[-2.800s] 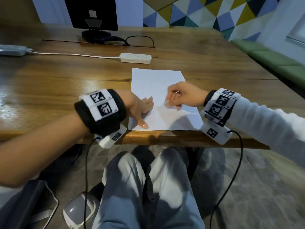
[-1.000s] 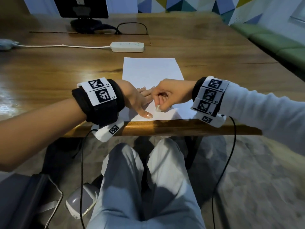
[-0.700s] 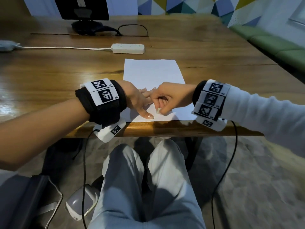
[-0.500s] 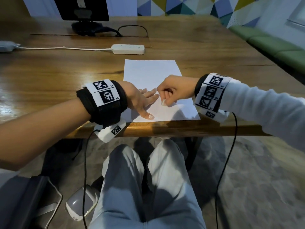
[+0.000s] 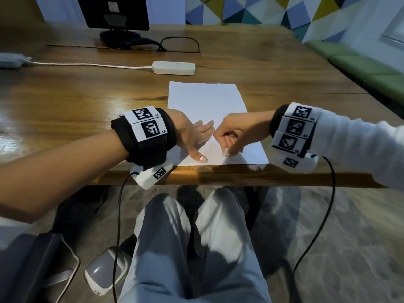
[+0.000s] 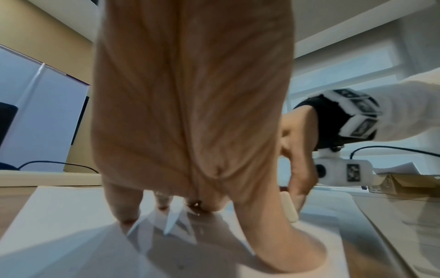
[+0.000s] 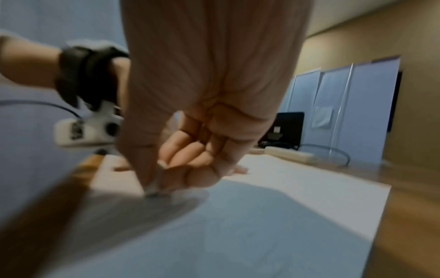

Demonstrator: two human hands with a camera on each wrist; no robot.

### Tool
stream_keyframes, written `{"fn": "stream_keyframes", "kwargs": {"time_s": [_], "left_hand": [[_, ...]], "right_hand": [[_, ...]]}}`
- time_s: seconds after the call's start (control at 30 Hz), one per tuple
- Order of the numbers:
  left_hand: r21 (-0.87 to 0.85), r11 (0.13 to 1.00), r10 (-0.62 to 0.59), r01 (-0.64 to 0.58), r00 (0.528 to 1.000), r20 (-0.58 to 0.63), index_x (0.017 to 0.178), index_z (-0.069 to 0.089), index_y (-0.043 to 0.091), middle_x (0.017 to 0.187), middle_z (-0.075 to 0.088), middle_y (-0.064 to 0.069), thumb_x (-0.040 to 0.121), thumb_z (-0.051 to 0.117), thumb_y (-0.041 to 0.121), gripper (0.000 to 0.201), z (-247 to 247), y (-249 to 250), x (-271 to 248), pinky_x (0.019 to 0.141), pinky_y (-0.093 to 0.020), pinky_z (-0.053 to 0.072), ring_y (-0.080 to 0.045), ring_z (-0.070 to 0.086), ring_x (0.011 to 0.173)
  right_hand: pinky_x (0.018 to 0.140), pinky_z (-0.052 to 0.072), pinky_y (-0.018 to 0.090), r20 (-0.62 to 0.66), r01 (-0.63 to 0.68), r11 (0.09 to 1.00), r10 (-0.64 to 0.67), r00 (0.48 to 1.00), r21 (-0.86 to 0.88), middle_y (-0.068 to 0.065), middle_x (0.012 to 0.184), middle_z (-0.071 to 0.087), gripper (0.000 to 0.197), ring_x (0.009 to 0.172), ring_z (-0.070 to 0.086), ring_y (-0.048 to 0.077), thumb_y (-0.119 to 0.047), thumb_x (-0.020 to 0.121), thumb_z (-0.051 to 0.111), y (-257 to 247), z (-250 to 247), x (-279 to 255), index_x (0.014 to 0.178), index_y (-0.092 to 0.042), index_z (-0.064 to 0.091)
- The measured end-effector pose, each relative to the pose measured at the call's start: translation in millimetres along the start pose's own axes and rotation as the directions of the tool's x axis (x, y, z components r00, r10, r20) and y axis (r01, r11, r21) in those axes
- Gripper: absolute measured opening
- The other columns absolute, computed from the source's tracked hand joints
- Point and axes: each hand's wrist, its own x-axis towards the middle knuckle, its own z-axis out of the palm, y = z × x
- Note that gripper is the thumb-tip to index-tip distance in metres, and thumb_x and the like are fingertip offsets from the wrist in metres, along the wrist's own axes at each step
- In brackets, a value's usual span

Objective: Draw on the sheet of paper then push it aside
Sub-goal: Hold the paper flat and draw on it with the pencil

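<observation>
A white sheet of paper point(image 5: 205, 101) lies on the wooden table point(image 5: 65, 101), its near edge at the table's front edge. My left hand point(image 5: 200, 141) lies flat on the sheet's near left part, fingers straight and thumb spread, pressing it down. My right hand point(image 5: 226, 147) is curled round a short cream crayon point(image 5: 225, 152), whose tip touches the paper near the near edge. The left wrist view shows the crayon point(image 6: 289, 208) standing tilted on the sheet point(image 6: 59, 235). In the right wrist view the pinching fingers point(image 7: 185, 150) hide most of it. No drawn marks show on the paper.
A white power strip point(image 5: 174, 67) with its cord lies just beyond the sheet. A black monitor point(image 5: 113, 12) and a looped black cable point(image 5: 179, 43) stand at the back. A green bench point(image 5: 360, 68) runs along the right. Cardboard boxes point(image 6: 404, 184) sit to the right.
My right hand with the crayon has shifted a little to the right, away from my left fingers, staying on the sheet's near part. My left hand has stayed flat on the paper.
</observation>
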Motion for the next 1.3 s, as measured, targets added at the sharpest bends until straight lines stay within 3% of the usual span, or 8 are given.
{"fn": "stream_keyframes", "kwargs": {"time_s": [0.13,0.27,0.43,0.57,0.7,0.83,0.97,1.3], "left_hand": [[0.01,1.0,0.019,-0.019,1.0,0.016,0.147,-0.023,0.012,0.154,-0.029,-0.005,0.092,0.044,0.052,0.095,-2.1,1.4,-0.4,0.117,-0.048,-0.001,-0.029,-0.023,0.143],[0.017,1.0,0.019,-0.019,1.0,0.002,0.148,-0.022,0.011,0.153,-0.031,-0.006,0.092,0.045,0.05,0.095,-1.6,0.5,-1.1,0.117,-0.046,-0.001,-0.029,-0.023,0.143],[0.006,1.0,0.019,-0.019,1.0,0.012,0.146,-0.025,0.012,0.153,-0.033,-0.005,0.093,0.045,0.049,0.096,-1.9,2.4,-2.3,0.117,-0.045,-0.001,-0.028,-0.023,0.143],[0.003,1.0,0.023,-0.023,1.0,0.009,0.146,-0.025,0.011,0.152,-0.034,-0.006,0.093,0.045,0.049,0.096,-1.8,-0.3,-0.8,0.117,-0.044,-0.001,-0.029,-0.023,0.143],[0.006,1.0,0.02,-0.02,1.0,0.006,0.147,-0.025,0.011,0.153,-0.032,-0.006,0.093,0.046,0.048,0.097,-1.5,1.5,0.0,0.117,-0.044,0.0,-0.029,-0.022,0.143],[0.016,1.0,0.015,-0.015,1.0,-0.004,0.147,-0.024,0.01,0.153,-0.032,-0.007,0.092,0.047,0.049,0.098,-1.5,-0.3,1.7,0.117,-0.044,0.0,-0.03,-0.021,0.144],[0.02,1.0,0.014,-0.014,1.0,0.002,0.147,-0.025,0.01,0.153,-0.032,-0.006,0.092,0.047,0.048,0.098,-2.9,3.2,1.3,0.117,-0.046,0.001,-0.03,-0.019,0.144],[-0.01,0.999,0.037,-0.037,0.999,-0.007,0.147,-0.025,0.011,0.153,-0.032,-0.005,0.093,0.046,0.047,0.096,-2.5,1.9,-1.0,0.117,-0.045,0.001,-0.029,-0.021,0.144]], "right_hand": [[0.062,0.05,0.023,-0.145,0.009,1.0,-0.01,0.989,-0.008,-0.001,0.065,0.06,0.012,0.06,0.058,0.009,-0.006,0.078,0.071,2.7,-6.3,4.6,0.074,-0.012,0.061],[0.055,0.045,0.011,-0.034,-0.007,1.0,0.007,0.999,0.018,-0.004,0.064,0.057,0.012,0.054,0.053,-0.003,-0.006,0.082,0.068,2.3,3.9,-2.6,0.075,-0.009,0.059],[0.059,0.047,0.019,-0.183,-0.015,0.999,0.006,0.983,-0.052,0.0,0.064,0.059,0.008,0.059,0.056,0.011,-0.005,0.079,0.07,4.8,-4.0,1.5,0.077,-0.005,0.062],[0.056,0.046,0.014,-0.072,-0.02,0.998,0.015,0.997,-0.063,0.004,0.067,0.059,0.008,0.058,0.054,0.006,-0.006,0.081,0.068,4.2,2.7,-4.4,0.077,-0.004,0.061],[0.059,0.049,0.024,-0.159,-0.021,0.998,0.013,0.987,-0.053,0.01,0.068,0.063,0.013,0.061,0.059,0.017,-0.005,0.079,0.07,6.8,-5.2,-1.4,0.072,-0.008,0.06],[0.056,0.047,0.017,-0.036,-0.029,0.998,0.027,0.999,-0.054,-0.001,0.065,0.058,0.017,0.055,0.053,0.004,-0.005,0.082,0.068,7.9,2.0,-6.3,0.07,-0.014,0.059],[0.056,0.047,0.018,-0.143,-0.043,0.998,0.036,0.989,-0.05,0.001,0.064,0.059,0.012,0.057,0.056,0.007,-0.004,0.079,0.069,8.8,-5.1,-5.1,0.072,-0.008,0.06],[0.057,0.044,0.018,-0.186,-0.057,0.995,0.041,0.982,-0.081,0.004,0.066,0.059,0.019,0.06,0.056,0.014,-0.003,0.077,0.069,6.0,-1.3,-5.0,0.068,-0.015,0.057]]}}
